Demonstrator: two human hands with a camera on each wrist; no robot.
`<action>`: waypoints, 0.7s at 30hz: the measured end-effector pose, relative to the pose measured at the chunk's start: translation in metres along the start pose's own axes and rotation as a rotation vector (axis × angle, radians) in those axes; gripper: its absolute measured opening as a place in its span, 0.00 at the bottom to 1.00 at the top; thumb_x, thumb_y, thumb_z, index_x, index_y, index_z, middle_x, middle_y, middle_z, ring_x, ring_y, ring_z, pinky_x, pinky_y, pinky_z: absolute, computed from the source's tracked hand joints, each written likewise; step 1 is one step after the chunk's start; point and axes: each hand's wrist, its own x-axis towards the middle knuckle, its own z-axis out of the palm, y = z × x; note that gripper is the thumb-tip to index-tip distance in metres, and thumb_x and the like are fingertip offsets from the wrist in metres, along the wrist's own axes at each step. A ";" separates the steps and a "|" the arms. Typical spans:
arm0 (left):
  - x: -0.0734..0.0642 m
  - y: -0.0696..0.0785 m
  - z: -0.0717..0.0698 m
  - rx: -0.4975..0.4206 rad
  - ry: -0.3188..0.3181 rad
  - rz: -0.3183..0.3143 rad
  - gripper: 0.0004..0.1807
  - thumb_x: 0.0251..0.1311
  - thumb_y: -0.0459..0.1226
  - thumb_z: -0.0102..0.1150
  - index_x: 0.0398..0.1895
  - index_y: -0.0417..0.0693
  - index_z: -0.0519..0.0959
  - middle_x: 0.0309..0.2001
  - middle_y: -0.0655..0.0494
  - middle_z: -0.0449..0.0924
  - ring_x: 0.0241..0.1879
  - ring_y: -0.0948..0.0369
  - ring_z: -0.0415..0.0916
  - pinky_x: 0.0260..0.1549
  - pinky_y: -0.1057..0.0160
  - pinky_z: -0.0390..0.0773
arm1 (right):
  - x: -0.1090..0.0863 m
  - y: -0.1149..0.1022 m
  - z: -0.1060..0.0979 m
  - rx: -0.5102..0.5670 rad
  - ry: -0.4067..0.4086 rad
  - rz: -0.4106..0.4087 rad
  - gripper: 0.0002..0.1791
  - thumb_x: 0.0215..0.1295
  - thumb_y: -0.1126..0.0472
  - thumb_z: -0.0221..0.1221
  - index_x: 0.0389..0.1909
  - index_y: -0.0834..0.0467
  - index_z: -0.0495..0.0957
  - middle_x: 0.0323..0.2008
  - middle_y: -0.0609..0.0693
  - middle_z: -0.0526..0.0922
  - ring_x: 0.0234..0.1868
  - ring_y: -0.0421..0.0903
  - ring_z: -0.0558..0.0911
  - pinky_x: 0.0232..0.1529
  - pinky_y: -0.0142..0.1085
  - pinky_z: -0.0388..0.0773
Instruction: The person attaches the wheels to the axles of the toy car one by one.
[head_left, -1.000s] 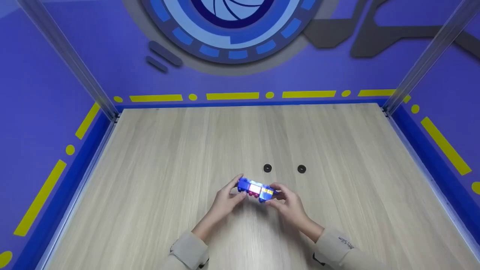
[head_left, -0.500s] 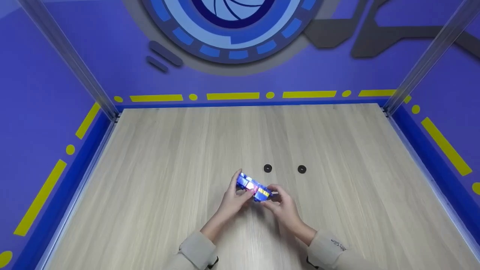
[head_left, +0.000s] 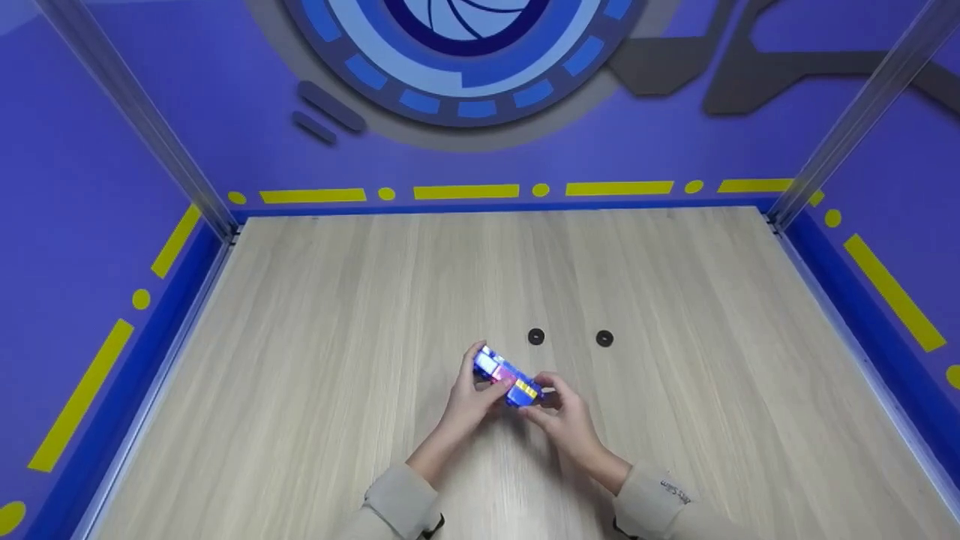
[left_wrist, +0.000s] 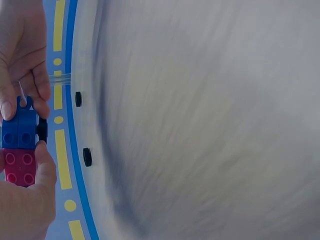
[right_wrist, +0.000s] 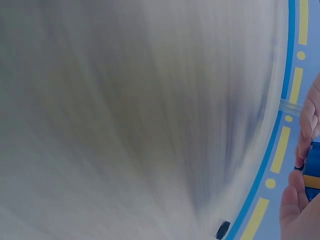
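Observation:
A toy block vehicle (head_left: 523, 391), blue with a red middle and a yellow stripe, is held slantwise above the table, its left end farther from me. My left hand (head_left: 468, 405) grips its left and middle part, thumb across the near side. At the right end, my right hand (head_left: 570, 421) holds the blue block between thumb and fingers. The left wrist view shows red blocks (left_wrist: 20, 167), a blue hook (left_wrist: 24, 103) on the end, and a black wheel (left_wrist: 42, 131) on the blue block's side. Fingers hide part of the vehicle.
Two loose black wheels, a left one (head_left: 535, 337) and a right one (head_left: 604, 339), lie on the wooden table (head_left: 360, 300) beyond my hands. Blue panels with yellow marks (head_left: 465, 192) wall the table at the back and both sides.
The vehicle has turned, its left end swinging away from me. My left hand has shifted right and its thumb now lies over the middle. The loose wheels stay put.

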 end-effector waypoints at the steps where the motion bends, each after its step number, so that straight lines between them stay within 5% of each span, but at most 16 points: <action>1: 0.000 0.000 0.001 -0.005 0.004 -0.001 0.42 0.52 0.44 0.58 0.67 0.57 0.46 0.57 0.37 0.60 0.46 0.51 0.69 0.38 0.52 0.77 | 0.000 0.000 0.000 0.002 -0.002 -0.003 0.23 0.47 0.64 0.63 0.45 0.66 0.68 0.44 0.62 0.74 0.37 0.50 0.80 0.41 0.37 0.78; 11: 0.002 -0.004 0.003 -0.019 0.027 0.022 0.39 0.53 0.41 0.57 0.65 0.54 0.48 0.59 0.38 0.58 0.48 0.51 0.68 0.39 0.60 0.76 | -0.003 -0.014 -0.001 -0.016 -0.059 0.032 0.22 0.49 0.67 0.61 0.45 0.66 0.67 0.44 0.63 0.73 0.39 0.55 0.79 0.41 0.33 0.77; 18: -0.012 0.022 0.000 -0.054 -0.003 -0.011 0.36 0.55 0.34 0.53 0.65 0.46 0.49 0.62 0.33 0.51 0.56 0.43 0.61 0.49 0.55 0.72 | -0.002 0.002 -0.001 -0.002 -0.107 0.034 0.21 0.50 0.64 0.62 0.44 0.65 0.69 0.43 0.60 0.74 0.38 0.49 0.80 0.40 0.29 0.77; 21: -0.010 0.017 -0.002 -0.078 -0.013 -0.032 0.37 0.54 0.34 0.54 0.65 0.47 0.48 0.63 0.33 0.50 0.58 0.41 0.59 0.50 0.53 0.71 | -0.001 0.004 -0.004 -0.016 -0.125 0.038 0.20 0.50 0.63 0.62 0.44 0.65 0.70 0.42 0.59 0.75 0.35 0.45 0.80 0.38 0.28 0.77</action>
